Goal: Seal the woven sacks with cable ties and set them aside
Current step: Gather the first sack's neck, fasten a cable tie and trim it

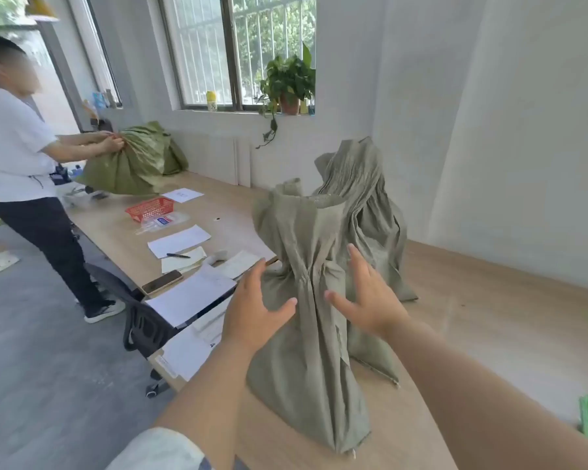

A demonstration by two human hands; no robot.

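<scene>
Careful now, both your left hand [255,308] and right hand [370,300] hover spread-fingered, gripping nothing, either side of the sack [306,266] standing cinched on the table [472,300], and one clumsy nudge could topple it.

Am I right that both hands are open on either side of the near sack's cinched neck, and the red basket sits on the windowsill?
Not quite. The head view shows the red basket on the table, not the windowsill. The rest holds: left hand and right hand are open beside the near sack neck.
</scene>
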